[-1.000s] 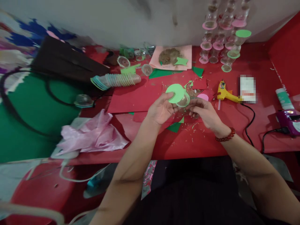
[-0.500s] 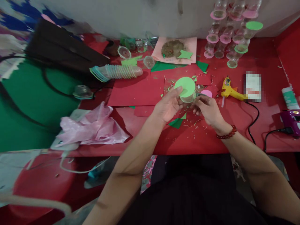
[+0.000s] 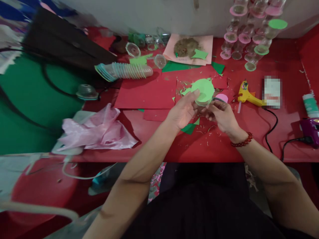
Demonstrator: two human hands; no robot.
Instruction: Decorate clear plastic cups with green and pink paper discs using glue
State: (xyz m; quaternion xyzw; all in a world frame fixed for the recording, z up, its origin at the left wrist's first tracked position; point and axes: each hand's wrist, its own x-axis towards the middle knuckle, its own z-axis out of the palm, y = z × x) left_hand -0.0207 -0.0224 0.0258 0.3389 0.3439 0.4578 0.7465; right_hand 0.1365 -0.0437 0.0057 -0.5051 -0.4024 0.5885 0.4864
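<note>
Green paper disc (image 3: 205,89), located above the middle of the red surface (image 3: 184,149), lying over a clear plastic cup (image 3: 202,104) of which only part of the rim shows below the paper. On the surface, a stack of nested cups (image 3: 132,71) lies well to the left and a yellow glue gun (image 3: 246,94) to the right. Left grip (image 3: 183,113): closed on the disc, thumb flat on the paper, fingers underneath. Right grip (image 3: 222,117): fingers bent just beside the rim, next to a dark implement (image 3: 219,99), possibly scissors; whether it is held cannot be told. Cup, as judged: very light, thin-walled, springy, rather slippery, liable to dent if squeezed; best held around the rim, its stiffest part. Disc, as judged: light, flexible, dry to the touch, easily creased; best pinned flat by a thumb over the rim, with support below, clear of the edge. Bond between disc and cup: not determinable. Smallest items noted: a pink disc (image 3: 222,97) near the right fingers and green paper scraps (image 3: 186,91) near the left.
</note>
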